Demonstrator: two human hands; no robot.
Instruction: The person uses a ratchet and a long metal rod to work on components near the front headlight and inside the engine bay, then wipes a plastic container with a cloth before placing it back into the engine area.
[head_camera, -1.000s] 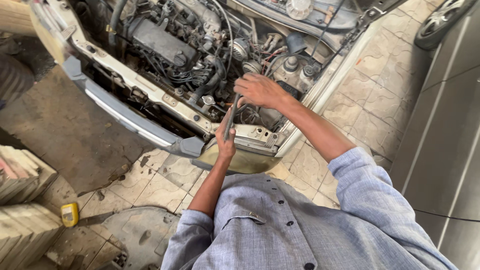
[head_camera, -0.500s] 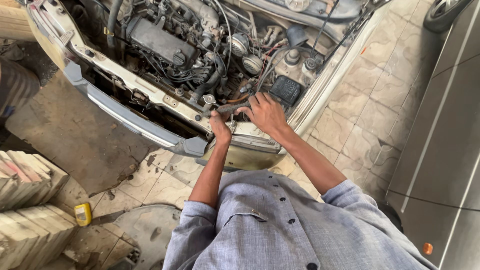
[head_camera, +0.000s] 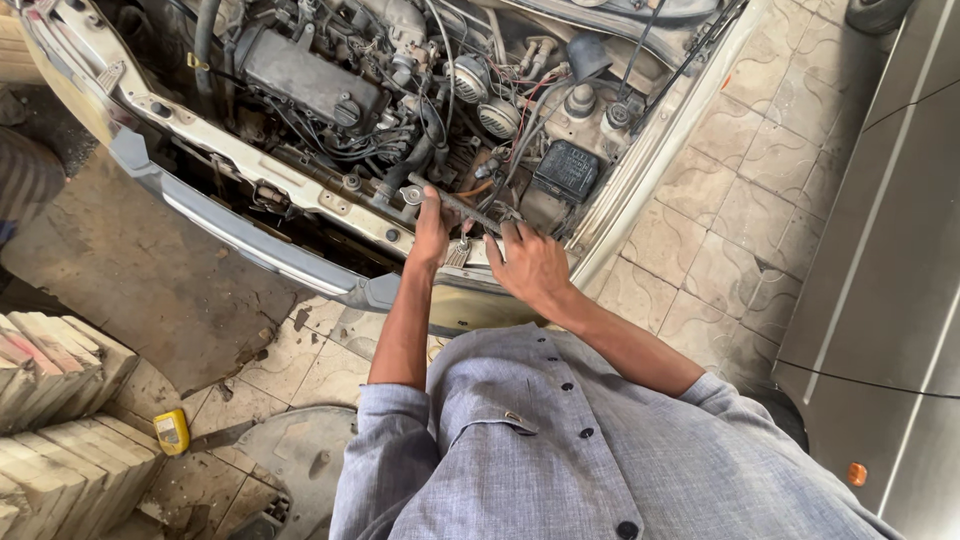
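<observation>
I lean over the open engine bay (head_camera: 400, 90) of a car with its bonnet up. My left hand (head_camera: 432, 228) grips a long metal wrench (head_camera: 462, 208) that lies across the front crossmember (head_camera: 300, 185). Just to the right, my right hand (head_camera: 530, 265) rests with spread fingers on the front panel, touching the wrench's far end. Hoses, wires and a black fuse box (head_camera: 568, 170) sit close behind both hands. My grey shirt fills the lower part of the view.
The silver bumper (head_camera: 230, 235) runs diagonally at left. Stacked pale bricks (head_camera: 50, 400) and a small yellow container (head_camera: 172, 431) lie on the tiled floor at lower left. A grey vehicle side (head_camera: 880, 300) stands at right.
Both hands dropped lower onto the front panel. The wrench went from upright in my left hand to lying across the crossmember. My right hand came back out of the bay.
</observation>
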